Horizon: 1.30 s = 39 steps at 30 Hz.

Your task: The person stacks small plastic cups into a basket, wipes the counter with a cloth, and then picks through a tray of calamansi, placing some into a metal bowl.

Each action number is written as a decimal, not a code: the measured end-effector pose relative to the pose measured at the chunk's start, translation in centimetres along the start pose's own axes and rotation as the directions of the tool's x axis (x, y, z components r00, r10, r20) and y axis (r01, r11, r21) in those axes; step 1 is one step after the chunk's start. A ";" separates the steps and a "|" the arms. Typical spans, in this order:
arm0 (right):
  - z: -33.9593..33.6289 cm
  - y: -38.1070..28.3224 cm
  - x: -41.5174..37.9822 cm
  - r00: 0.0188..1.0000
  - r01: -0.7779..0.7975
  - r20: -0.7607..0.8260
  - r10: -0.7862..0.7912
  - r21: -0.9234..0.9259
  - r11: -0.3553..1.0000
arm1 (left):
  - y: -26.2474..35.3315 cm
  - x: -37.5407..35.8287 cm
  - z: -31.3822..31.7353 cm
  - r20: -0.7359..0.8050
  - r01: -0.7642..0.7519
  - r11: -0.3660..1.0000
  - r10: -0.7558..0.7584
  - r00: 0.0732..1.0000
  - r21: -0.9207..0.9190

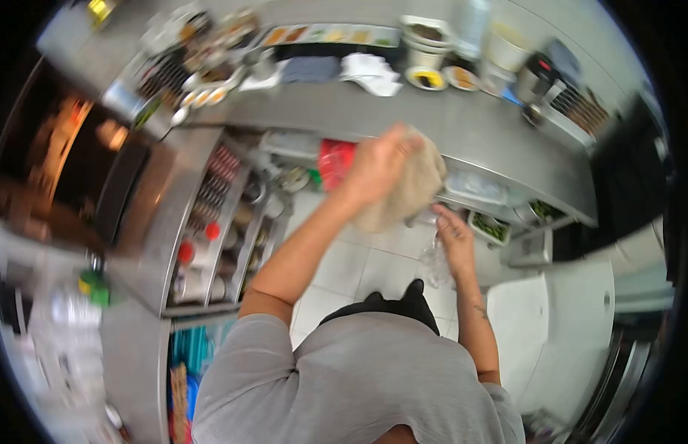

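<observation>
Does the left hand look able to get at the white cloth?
Probably yes: nothing seems to stand on the counter in front of the white cloth. The left hand holds a beige cloth, though, and may need freeing first.

The worktop (470, 122) was shiny and grey, and it ran past both grips. Ahead of the left grip (384, 166), a white cloth (370, 74) and a dark grey cloth (312, 69) lay on it. Behind them was a long tray (329, 35) of bright foods. Ahead of the right grip (455, 237), a little plate (427, 79) with yellow on it sat beside a dish (461, 78) of brown food. White tubs (427, 46) stood behind the little plate. Far off to the right grip's right was a black-and-silver pot (536, 78), too blurry to name well.
</observation>
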State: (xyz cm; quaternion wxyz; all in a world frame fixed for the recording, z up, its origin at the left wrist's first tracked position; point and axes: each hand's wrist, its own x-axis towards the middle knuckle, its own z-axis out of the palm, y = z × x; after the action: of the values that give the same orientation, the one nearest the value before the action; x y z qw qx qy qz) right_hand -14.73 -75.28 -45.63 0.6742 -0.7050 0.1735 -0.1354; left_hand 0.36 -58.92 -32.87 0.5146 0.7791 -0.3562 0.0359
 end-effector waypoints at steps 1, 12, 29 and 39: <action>-1.1 1.0 -1.3 0.998 -0.028 -0.056 0.027 -0.027 0.999 | 0.6 2.3 0.1 0.055 0.070 0.995 -0.067 0.996 -0.070; -12.3 6.4 -11.6 0.540 0.080 -0.822 0.181 0.264 0.961 | 1.6 10.4 17.1 0.459 -0.132 0.987 0.159 0.874 -0.091; -26.6 2.9 -43.7 0.458 0.029 -0.880 0.125 0.155 0.987 | 23.6 -29.1 45.9 0.987 0.307 0.943 0.153 -0.054 -0.130; -36.7 4.0 -55.9 0.541 -0.058 -0.817 0.202 0.203 0.977 | 31.7 -34.7 53.5 0.896 0.504 0.860 0.163 -0.414 0.077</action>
State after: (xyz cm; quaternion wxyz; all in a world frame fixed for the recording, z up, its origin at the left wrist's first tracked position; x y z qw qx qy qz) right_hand -81.05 -84.71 -45.27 0.5711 -0.4881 0.5130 -0.4153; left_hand -60.78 -92.10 -47.95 0.1289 0.3771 -0.4773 -0.7832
